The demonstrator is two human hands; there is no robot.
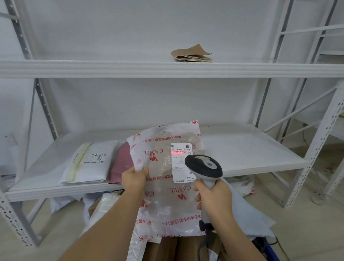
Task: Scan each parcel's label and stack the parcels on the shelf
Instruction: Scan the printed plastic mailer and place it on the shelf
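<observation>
Parcel (168, 173), a clear bag printed with red CAMEL lettering, is held up in front of the lower shelf (250, 152); I see my left hand (134, 179) pinching its left edge. My right hand (214, 199) grips the scanner (203, 168), its red line across the label (181, 160). A white parcel (92, 160) and a maroon parcel (121, 163) lie on that shelf.

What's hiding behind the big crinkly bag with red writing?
Behind the bag, a dark red parcel peeks out on the lower shelf, beside a white parcel. The bag covers the red parcel's right side and the shelf behind it, so anything else there is hidden.
</observation>
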